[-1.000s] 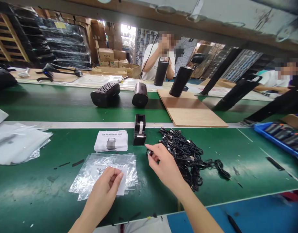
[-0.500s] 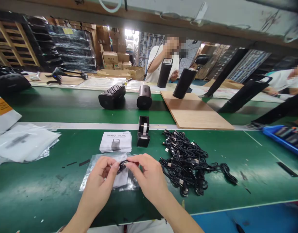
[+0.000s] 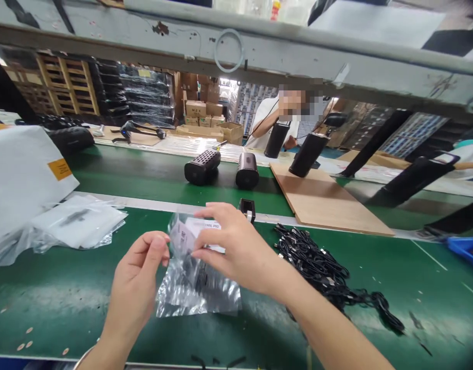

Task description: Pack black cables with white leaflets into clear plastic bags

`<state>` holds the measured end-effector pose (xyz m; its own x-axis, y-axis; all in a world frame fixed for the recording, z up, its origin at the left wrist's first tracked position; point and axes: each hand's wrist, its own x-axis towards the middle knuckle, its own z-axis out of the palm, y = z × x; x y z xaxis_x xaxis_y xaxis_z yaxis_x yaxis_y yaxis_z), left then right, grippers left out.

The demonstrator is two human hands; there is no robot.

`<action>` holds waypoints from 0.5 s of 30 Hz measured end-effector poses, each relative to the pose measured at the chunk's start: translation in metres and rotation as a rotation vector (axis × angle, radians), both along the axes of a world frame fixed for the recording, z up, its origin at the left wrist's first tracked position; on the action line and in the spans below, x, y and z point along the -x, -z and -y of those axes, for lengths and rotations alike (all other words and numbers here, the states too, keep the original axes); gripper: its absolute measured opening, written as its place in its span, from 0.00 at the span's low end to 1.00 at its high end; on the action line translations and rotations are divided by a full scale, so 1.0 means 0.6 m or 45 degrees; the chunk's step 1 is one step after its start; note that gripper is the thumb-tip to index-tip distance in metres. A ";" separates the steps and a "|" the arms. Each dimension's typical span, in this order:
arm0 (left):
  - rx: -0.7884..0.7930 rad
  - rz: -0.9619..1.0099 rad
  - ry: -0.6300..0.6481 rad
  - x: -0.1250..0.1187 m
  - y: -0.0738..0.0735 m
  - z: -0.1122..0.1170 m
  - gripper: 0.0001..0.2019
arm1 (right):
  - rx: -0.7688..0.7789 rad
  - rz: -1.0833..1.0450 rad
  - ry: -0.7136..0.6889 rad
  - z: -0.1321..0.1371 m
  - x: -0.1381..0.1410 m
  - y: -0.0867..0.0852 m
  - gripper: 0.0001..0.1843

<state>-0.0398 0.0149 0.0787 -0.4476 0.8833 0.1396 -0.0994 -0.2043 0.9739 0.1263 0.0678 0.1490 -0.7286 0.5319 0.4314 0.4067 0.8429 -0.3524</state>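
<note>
A clear plastic bag (image 3: 221, 302) with a white printed leaflet (image 3: 182, 237) inside stands partly raised in front of me. My left hand (image 3: 138, 280) pinches the upper left edge of the bag between thumb and fingers. From the right, my right hand (image 3: 240, 249) reaches across the bag, its thumb and a finger meeting at the plastic by the leaflet while its upper fingers extend. Behind that hand a stack of white manuals (image 3: 212, 224) is mostly covered. To the right lies a tangled pile of black USB cables (image 3: 313, 262).
A tape dispenser (image 3: 247, 209) is partly hidden behind my right hand. Flat plastic bags (image 3: 84, 221) lie left. Black speakers (image 3: 203, 167) and a wooden board (image 3: 329, 203) rest on the green belt beyond. A blue tray (image 3: 466, 252) sits far right; a person (image 3: 263, 115) works opposite.
The black cable both hands held is no longer visible in them. The bag is now lifted at its mouth, with my left hand on its edge. The view has shifted left and up.
</note>
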 end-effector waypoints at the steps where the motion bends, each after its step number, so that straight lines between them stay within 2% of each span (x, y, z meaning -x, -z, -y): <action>1: -0.043 -0.010 -0.009 0.006 0.005 -0.002 0.12 | 0.021 -0.006 -0.041 -0.006 0.001 -0.014 0.03; 3: -0.038 -0.007 0.104 0.016 0.015 -0.007 0.23 | 0.105 0.001 -0.162 -0.014 -0.001 -0.040 0.04; 5: 0.079 0.054 0.415 0.019 0.026 -0.011 0.36 | 0.223 0.062 -0.306 -0.019 -0.007 -0.061 0.05; 6: 0.144 0.098 0.595 0.017 0.031 -0.012 0.39 | 0.287 0.108 -0.374 -0.020 -0.012 -0.069 0.06; 8: 0.240 0.150 0.851 0.008 0.037 -0.011 0.36 | 0.408 0.190 -0.458 -0.018 -0.025 -0.077 0.08; 9: 0.268 0.149 0.897 0.001 0.040 -0.009 0.30 | 0.462 0.206 -0.461 -0.017 -0.034 -0.076 0.10; 11: 0.307 0.099 0.834 -0.011 0.043 -0.004 0.18 | 0.582 0.129 -0.378 -0.010 -0.052 -0.063 0.12; 13: 0.333 0.012 0.688 -0.021 0.044 0.000 0.14 | 0.735 -0.114 -0.217 0.000 -0.068 -0.033 0.14; 14: 0.338 -0.036 0.637 -0.024 0.043 0.001 0.14 | 0.821 -0.266 -0.116 0.005 -0.074 -0.011 0.19; 15: 0.337 -0.089 0.608 -0.027 0.042 0.002 0.15 | 0.906 -0.408 -0.033 0.011 -0.077 0.013 0.28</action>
